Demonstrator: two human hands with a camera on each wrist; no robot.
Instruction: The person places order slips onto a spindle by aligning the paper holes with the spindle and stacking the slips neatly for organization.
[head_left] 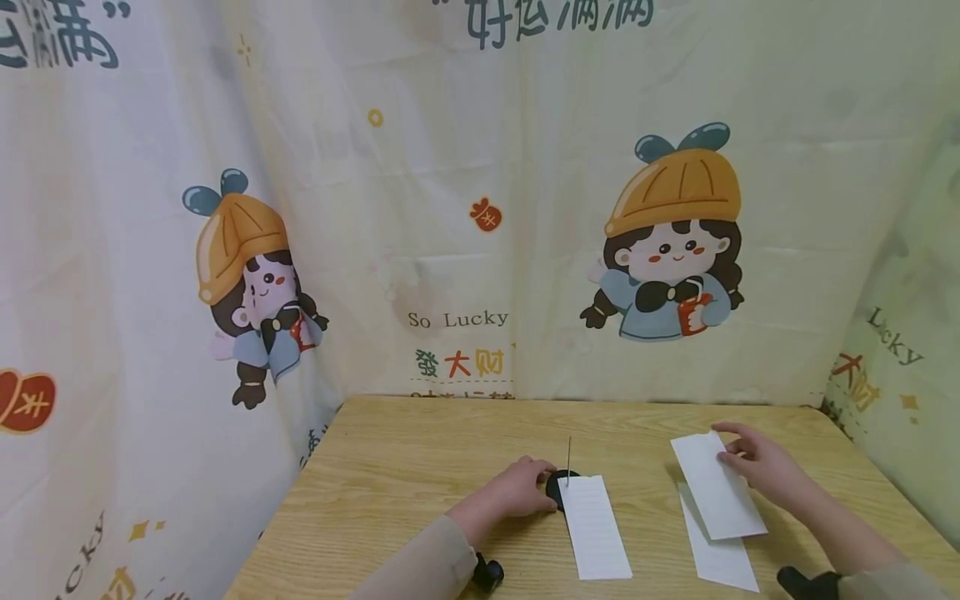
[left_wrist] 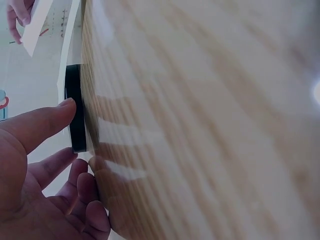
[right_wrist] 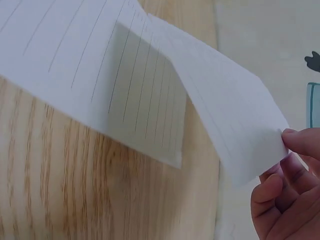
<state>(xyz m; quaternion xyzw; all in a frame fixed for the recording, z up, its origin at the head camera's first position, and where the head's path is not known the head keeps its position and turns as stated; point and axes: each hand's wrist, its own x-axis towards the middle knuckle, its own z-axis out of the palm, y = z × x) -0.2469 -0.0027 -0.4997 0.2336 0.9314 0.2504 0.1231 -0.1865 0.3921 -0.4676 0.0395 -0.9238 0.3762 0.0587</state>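
Observation:
A paper spike with a round black base (head_left: pixel 555 489) and a thin upright needle (head_left: pixel 568 457) stands on the table. My left hand (head_left: pixel 521 488) holds the base at its left edge, thumb against the side of the black disc (left_wrist: pixel 76 120) in the left wrist view. One lined paper slip (head_left: pixel 597 533) lies at the spike, its top end at the needle. Between thumb and fingers, my right hand (head_left: pixel 763 468) pinches the upper edge of another slip (right_wrist: pixel 225 100), raised and tilted. Below it, a further lined slip (head_left: pixel 722 557) lies on the table, partly covered by the raised one.
The wooden table (head_left: pixel 405 442) ends at a printed cloth backdrop (head_left: pixel 435 250) behind and at both sides. Dark wrist straps with camera mounts (head_left: pixel 489 573) sit by each sleeve, close to the table's front.

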